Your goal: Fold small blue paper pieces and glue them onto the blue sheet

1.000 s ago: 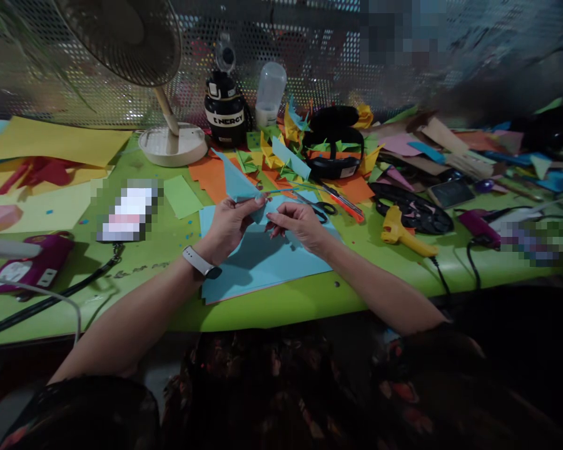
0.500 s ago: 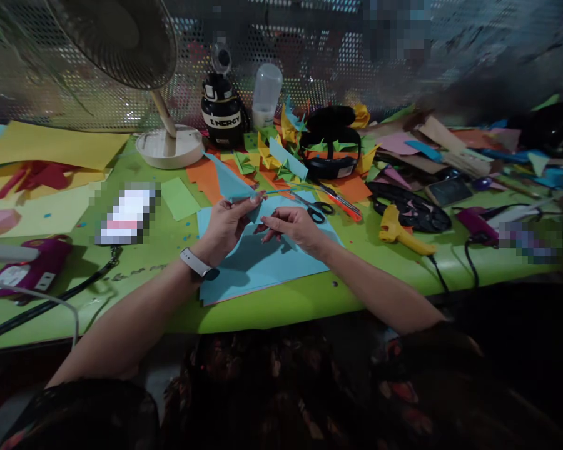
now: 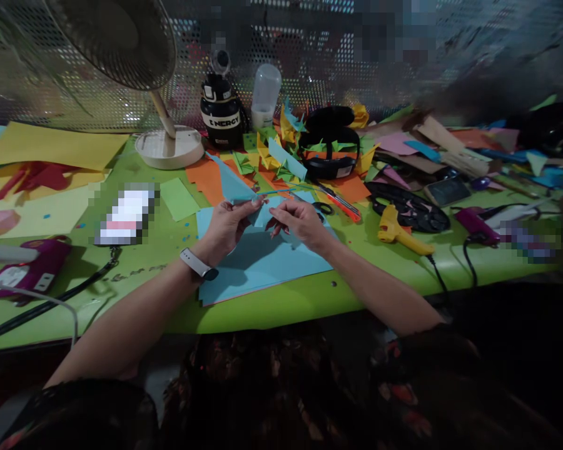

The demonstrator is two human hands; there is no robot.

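My left hand [image 3: 226,226], with a white watch at the wrist, pinches a folded piece of light blue paper [image 3: 232,182] whose point sticks up to the left. My right hand [image 3: 300,222] is closed in a pinch on the same piece from the right, close to my left fingertips. Both hands hover over a stack of light blue sheets [image 3: 263,262] lying on the green table [image 3: 281,303]. Black-handled scissors [image 3: 319,208] lie just beyond my right hand.
A desk fan [image 3: 122,44] on a white base stands back left, beside a black bottle [image 3: 224,112] and a clear container [image 3: 266,90]. A yellow glue gun [image 3: 396,230], an orange cutter [image 3: 342,203], a purple device [image 3: 25,269] with cables and many paper scraps lie around.
My right hand has shifted slightly up and toward my left hand on the blue paper. The view has barely moved.
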